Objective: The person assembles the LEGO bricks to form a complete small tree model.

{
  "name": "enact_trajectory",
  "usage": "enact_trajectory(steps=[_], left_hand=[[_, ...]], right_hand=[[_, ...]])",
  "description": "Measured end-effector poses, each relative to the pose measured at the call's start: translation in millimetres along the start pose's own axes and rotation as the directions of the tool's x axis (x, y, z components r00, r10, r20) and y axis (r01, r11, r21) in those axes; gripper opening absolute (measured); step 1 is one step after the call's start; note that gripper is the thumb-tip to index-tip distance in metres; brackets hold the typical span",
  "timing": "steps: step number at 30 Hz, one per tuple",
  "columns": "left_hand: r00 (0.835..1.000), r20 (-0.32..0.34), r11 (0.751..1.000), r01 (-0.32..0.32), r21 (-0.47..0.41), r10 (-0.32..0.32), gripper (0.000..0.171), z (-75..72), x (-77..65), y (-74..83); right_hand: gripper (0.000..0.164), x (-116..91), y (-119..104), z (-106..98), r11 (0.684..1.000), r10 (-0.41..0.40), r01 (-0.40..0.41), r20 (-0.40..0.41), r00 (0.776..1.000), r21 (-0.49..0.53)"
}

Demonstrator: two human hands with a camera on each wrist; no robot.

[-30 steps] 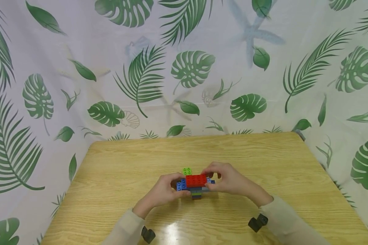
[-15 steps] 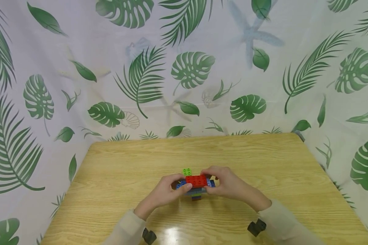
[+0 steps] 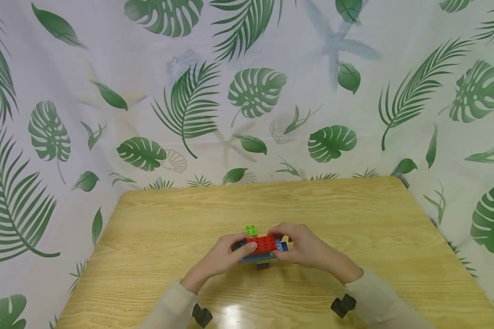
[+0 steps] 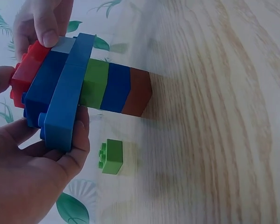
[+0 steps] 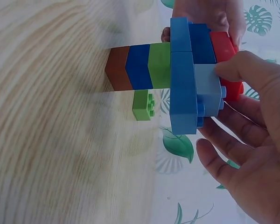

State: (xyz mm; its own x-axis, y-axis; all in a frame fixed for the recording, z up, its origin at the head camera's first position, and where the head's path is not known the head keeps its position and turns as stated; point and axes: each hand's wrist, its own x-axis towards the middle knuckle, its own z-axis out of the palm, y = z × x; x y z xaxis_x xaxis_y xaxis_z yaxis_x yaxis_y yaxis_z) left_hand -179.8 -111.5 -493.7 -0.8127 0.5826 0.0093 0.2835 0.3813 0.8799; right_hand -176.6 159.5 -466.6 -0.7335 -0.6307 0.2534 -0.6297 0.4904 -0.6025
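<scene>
A stack of toy building bricks stands upright on the table. From the bottom come a brown brick [image 4: 139, 92], a blue brick [image 5: 138, 66] and a green brick [image 5: 159, 65]. Wider medium-blue bricks [image 4: 65, 102] cross above, then a dark-blue brick [image 4: 47, 81] and a light-blue brick [image 5: 208, 86]. A red brick [image 3: 263, 244] lies on top. My left hand [image 3: 222, 256] grips the stack's left end, thumb on the red brick, fingers curled around the blue bricks. My right hand [image 3: 306, 246] pinches the red brick's right end, its thumb also against the light-blue brick.
A loose lime-green brick [image 3: 250, 230] lies on the wooden table [image 3: 169, 214] just behind the stack. A leaf-patterned cloth [image 3: 214, 164] hangs around the table's back and sides. Dark wrist-worn devices [image 3: 343, 305] sit by both sleeves.
My left thumb has risen from the stack's front onto the red brick. The right index finger and knuckles have come down slightly around the red brick's right end. The stack stays in place.
</scene>
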Motion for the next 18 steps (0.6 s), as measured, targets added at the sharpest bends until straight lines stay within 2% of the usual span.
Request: enact_trajectory(steps=[6, 18], left_hand=[[0.999, 0.031, 0.999, -0.018, -0.047, 0.02, 0.033, -2.6, 3.7, -1.1], [0.999, 0.044, 0.997, -0.002, -0.083, 0.006, 0.033, -5.8, 4.1, 4.0]], right_hand=[[0.031, -2.4, 2.1, -0.1, 0.998, 0.043, -0.043, 0.002, 0.999, 0.037], [0.031, -2.4, 3.8, 0.6, 0.995, 0.043, -0.042, -0.011, 0.999, 0.087]])
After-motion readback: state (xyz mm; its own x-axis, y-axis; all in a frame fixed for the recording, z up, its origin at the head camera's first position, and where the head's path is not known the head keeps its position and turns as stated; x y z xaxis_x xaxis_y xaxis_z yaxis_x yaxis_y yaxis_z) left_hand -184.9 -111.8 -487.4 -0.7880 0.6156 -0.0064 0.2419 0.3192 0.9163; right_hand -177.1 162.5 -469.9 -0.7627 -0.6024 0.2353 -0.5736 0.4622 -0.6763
